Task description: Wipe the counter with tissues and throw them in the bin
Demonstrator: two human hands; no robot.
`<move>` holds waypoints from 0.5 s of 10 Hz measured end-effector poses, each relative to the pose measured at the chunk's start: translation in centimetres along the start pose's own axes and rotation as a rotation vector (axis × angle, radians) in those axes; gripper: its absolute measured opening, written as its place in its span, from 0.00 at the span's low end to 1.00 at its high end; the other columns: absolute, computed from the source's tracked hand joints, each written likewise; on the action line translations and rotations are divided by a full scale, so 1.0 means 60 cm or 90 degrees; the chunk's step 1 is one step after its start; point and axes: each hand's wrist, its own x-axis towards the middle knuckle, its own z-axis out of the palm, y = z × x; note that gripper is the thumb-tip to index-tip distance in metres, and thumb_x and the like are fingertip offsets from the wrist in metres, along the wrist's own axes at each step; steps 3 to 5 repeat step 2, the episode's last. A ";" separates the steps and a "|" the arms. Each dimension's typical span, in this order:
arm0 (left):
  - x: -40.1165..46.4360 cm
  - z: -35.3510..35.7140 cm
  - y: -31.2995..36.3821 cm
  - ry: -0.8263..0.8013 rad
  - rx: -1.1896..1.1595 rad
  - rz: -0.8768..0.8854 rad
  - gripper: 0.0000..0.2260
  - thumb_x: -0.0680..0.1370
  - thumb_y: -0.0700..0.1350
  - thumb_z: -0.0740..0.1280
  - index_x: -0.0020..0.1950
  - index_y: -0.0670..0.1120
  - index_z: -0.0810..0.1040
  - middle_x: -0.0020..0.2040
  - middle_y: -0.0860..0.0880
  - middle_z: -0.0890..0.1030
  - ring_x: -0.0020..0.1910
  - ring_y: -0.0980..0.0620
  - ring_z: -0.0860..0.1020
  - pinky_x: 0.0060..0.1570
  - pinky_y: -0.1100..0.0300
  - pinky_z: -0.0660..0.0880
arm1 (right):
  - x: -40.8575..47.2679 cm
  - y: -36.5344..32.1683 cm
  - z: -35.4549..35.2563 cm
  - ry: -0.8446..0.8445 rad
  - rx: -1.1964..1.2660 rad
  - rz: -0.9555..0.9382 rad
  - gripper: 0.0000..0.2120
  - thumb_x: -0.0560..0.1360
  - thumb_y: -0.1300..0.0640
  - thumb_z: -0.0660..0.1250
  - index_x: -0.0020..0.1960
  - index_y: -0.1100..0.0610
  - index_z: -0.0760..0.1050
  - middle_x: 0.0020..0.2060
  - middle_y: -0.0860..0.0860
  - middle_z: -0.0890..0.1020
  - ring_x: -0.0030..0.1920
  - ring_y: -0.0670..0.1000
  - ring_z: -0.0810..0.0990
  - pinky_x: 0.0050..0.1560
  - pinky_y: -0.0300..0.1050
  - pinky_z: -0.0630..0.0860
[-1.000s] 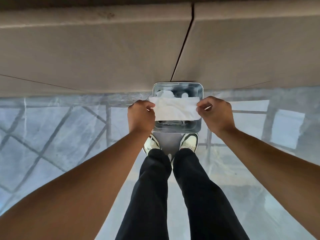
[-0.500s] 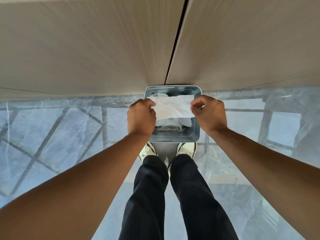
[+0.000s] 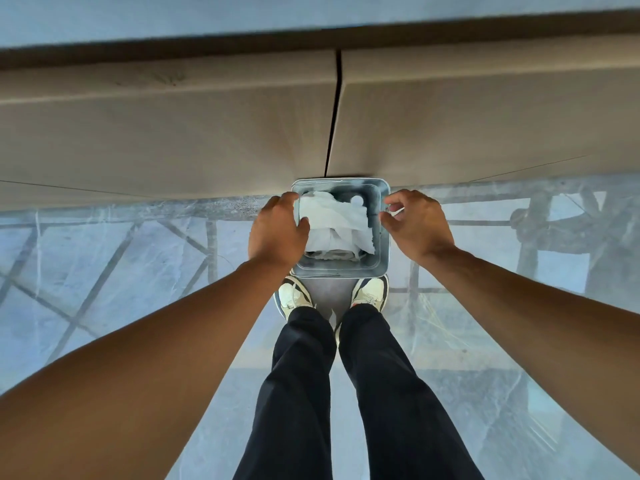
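A square metal bin (image 3: 383, 252) stands on the floor against the cabinet, right in front of my feet. A crumpled white tissue (image 3: 334, 220) hangs over its opening; its right side has dropped into the bin onto other white tissues. My left hand (image 3: 277, 232) is at the bin's left rim, with thumb and fingers closed on the tissue's left edge. My right hand (image 3: 417, 223) hovers at the right rim with fingers apart, holding nothing. The counter (image 3: 311, 15) shows only as a pale strip at the top.
Two beige cabinet doors (image 3: 173, 133) with a dark gap between them stand behind the bin. My dark trousers and white shoes (image 3: 294, 296) sit just short of the bin. The glossy grey marble floor (image 3: 104, 258) reflects a window frame on both sides.
My right hand has let go of the tissue and drawn to the right. The tissue's right side has dropped into the bin, while my left hand stays on its left edge.
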 end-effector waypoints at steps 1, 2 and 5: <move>-0.029 -0.036 0.013 -0.063 0.034 0.032 0.22 0.79 0.45 0.66 0.73 0.46 0.70 0.65 0.42 0.77 0.61 0.40 0.78 0.60 0.45 0.77 | -0.026 -0.022 -0.026 -0.069 -0.049 -0.028 0.20 0.76 0.51 0.69 0.66 0.56 0.75 0.61 0.55 0.80 0.59 0.56 0.79 0.60 0.49 0.76; -0.063 -0.084 0.031 -0.117 0.136 0.056 0.24 0.80 0.50 0.64 0.75 0.49 0.66 0.69 0.43 0.73 0.67 0.41 0.73 0.64 0.44 0.74 | -0.060 -0.056 -0.070 -0.165 -0.141 -0.047 0.30 0.77 0.44 0.67 0.74 0.55 0.64 0.71 0.57 0.72 0.69 0.58 0.71 0.67 0.53 0.70; -0.063 -0.084 0.031 -0.117 0.136 0.056 0.24 0.80 0.50 0.64 0.75 0.49 0.66 0.69 0.43 0.73 0.67 0.41 0.73 0.64 0.44 0.74 | -0.060 -0.056 -0.070 -0.165 -0.141 -0.047 0.30 0.77 0.44 0.67 0.74 0.55 0.64 0.71 0.57 0.72 0.69 0.58 0.71 0.67 0.53 0.70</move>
